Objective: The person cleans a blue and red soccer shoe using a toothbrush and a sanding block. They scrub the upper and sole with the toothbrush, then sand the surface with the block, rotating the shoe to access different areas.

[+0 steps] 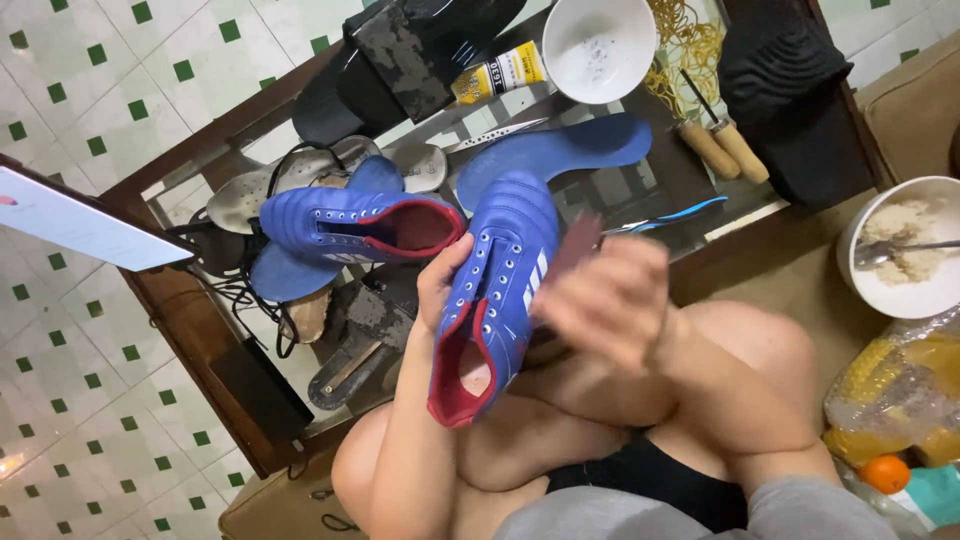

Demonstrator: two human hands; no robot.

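A blue football shoe (505, 270) with a red lining and white stripes is held above my knees, toe pointing away. My left hand (437, 287) grips it at the collar, thumb by the laces. My right hand (608, 300) is blurred with motion at the shoe's right side and pinches a small dark reddish-brown piece (577, 245) against it; what the piece is cannot be told. The matching blue shoe (345, 225) lies on its side on the low glass-topped table (175, 310). A blue insole (560, 148) lies beyond the held shoe.
On the table are a white bowl (598, 45), a yellow glue tube (500, 72), two wooden-handled tools (722, 148), black sandals (400, 60), grey insoles (250, 190) and a tablet (80, 225). A bowl of food with a spoon (905, 250) and a plastic bag (900, 390) are at the right.
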